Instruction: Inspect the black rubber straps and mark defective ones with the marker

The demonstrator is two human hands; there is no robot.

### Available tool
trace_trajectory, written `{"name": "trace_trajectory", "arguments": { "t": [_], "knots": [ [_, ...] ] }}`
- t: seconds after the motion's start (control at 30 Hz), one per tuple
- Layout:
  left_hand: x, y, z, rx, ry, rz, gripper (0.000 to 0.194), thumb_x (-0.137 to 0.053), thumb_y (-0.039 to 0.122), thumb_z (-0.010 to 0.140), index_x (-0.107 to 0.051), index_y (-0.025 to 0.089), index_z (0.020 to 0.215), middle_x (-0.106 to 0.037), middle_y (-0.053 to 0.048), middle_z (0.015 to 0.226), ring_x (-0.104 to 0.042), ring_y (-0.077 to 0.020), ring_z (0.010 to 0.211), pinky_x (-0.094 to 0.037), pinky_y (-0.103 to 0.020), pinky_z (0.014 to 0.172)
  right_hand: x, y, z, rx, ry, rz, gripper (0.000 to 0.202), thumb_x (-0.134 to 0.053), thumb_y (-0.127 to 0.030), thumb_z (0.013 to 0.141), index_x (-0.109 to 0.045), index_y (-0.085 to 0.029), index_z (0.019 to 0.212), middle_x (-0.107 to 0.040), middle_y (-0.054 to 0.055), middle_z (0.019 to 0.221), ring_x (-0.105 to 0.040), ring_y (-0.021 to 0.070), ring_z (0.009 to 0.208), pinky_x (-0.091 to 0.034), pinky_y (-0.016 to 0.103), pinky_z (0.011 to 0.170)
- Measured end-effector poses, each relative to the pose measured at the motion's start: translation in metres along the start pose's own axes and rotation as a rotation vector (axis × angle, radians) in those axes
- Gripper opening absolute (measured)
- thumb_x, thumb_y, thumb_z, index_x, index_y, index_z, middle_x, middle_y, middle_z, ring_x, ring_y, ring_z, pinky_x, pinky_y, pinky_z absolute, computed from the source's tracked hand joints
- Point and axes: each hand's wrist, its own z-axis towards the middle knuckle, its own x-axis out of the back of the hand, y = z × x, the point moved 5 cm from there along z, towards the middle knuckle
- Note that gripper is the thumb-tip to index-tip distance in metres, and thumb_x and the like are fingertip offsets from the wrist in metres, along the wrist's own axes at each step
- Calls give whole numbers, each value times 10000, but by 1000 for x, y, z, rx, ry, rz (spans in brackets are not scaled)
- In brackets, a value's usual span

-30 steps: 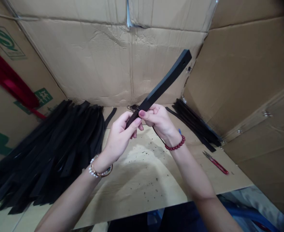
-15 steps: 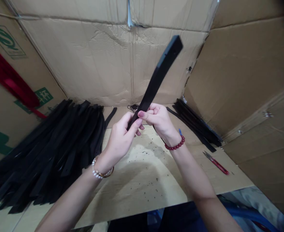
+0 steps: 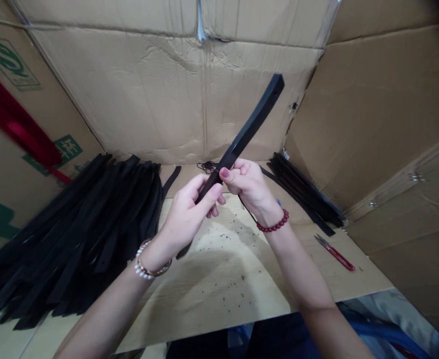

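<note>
A long, slightly curved black strip (image 3: 247, 132) slants across the middle, its upper end raised to the right in front of the cardboard wall. My left hand (image 3: 194, 207) is closed round its lower part, and the tail end shows below that palm. Just above, my right hand (image 3: 247, 184) pinches the strip with thumb and fingers. A thin black cord (image 3: 246, 206) hangs from my right hand toward the wrist. Both hands are over the table, nearly touching each other.
Many black strips (image 3: 88, 234) lie piled at the left; a smaller stack (image 3: 305, 192) lies back right. Red-handled snips (image 3: 335, 253) rest on the table (image 3: 189, 299) at right. Tangled black cord (image 3: 206, 167) sits at the back. Cardboard walls (image 3: 144, 94) surround the table; red material (image 3: 15, 119) hangs left.
The strip has turned about its length and its upper end has dropped. More of its lower end now shows below my left hand, which has shifted slightly left at the wrist.
</note>
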Motion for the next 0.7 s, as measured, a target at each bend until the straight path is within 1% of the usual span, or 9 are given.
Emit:
{"name": "trace_trajectory", "arguments": {
  "t": [0.03, 0.1, 0.27, 0.33, 0.4, 0.5, 0.57, 0.63, 0.7],
  "knots": [
    [1, 2, -1, -25, 49, 30, 272, -673, 412, 895, -618, 148, 925, -657, -19, 767, -570, -70, 555, -455, -175, 512, 1, -1, 0, 3, 12, 0, 333, -823, -403, 759, -607, -153, 717, -459, -89, 466, -274, 23, 389, -156, 204, 385],
    [0, 2, -2, 12, 34, -56, 279, -631, 422, 921, -617, 144, 902, -641, -12, 709, -510, -55, 477, -393, -172, 442, 2, -1, 1, 3, 16, -1, 333, -826, -400, 755, -615, -146, 716, -460, -90, 473, -241, 18, 401, -145, 205, 393],
    [-9, -5, -8, 372, -318, -517, 387, -515, 514, 947, -616, 154, 848, -464, 56, 482, -333, -42, 281, -260, -161, 304, -9, 5, -1, -47, -171, 5, 527, -749, -582, 767, -711, -152, 1068, -593, -43, 520, -313, 35, 386, -131, 217, 387],
    [-14, -9, -10, 452, -413, -581, 419, -520, 550, 927, -606, 156, 815, -423, 68, 462, -297, -39, 259, -241, -161, 280, -11, 6, -2, -54, -181, 10, 549, -756, -588, 753, -712, -154, 1087, -600, -44, 512, -324, 31, 367, -133, 209, 372],
    [-15, -12, -7, 401, -367, -512, 447, -515, 587, 920, -589, 158, 817, -480, 47, 499, -357, -51, 281, -270, -168, 285, -9, 4, -1, -37, -106, 17, 445, -815, -520, 720, -717, -145, 937, -566, -63, 482, -359, 27, 367, -196, 184, 365],
    [-9, -9, 0, 151, -100, -202, 359, -619, 521, 898, -569, 165, 913, -609, 6, 653, -524, -79, 426, -401, -180, 382, -7, 1, -1, -37, -1, 23, 385, -865, -443, 681, -602, -162, 690, -507, -89, 432, -450, 53, 366, -359, 183, 389],
    [-6, -5, 0, 39, 25, -52, 303, -691, 434, 873, -567, 165, 938, -623, 3, 693, -561, -85, 498, -442, -182, 444, -8, 1, -1, -61, 6, 21, 419, -873, -440, 667, -545, -181, 654, -480, -99, 408, -491, 83, 363, -408, 207, 394],
    [-7, -4, -1, 34, 20, -77, 280, -664, 426, 894, -570, 164, 917, -609, 7, 663, -533, -80, 470, -419, -181, 423, -8, -1, -1, -58, 0, 30, 406, -873, -431, 672, -556, -178, 671, -453, -106, 397, -471, 76, 363, -364, 193, 378],
    [-9, -4, -3, 116, -83, -228, 289, -594, 456, 931, -564, 171, 894, -570, 26, 596, -466, -69, 390, -363, -174, 367, -9, -2, -1, -49, -33, 33, 365, -847, -424, 717, -600, -155, 698, -485, -90, 424, -400, 39, 368, -266, 173, 368]
  ]
}}
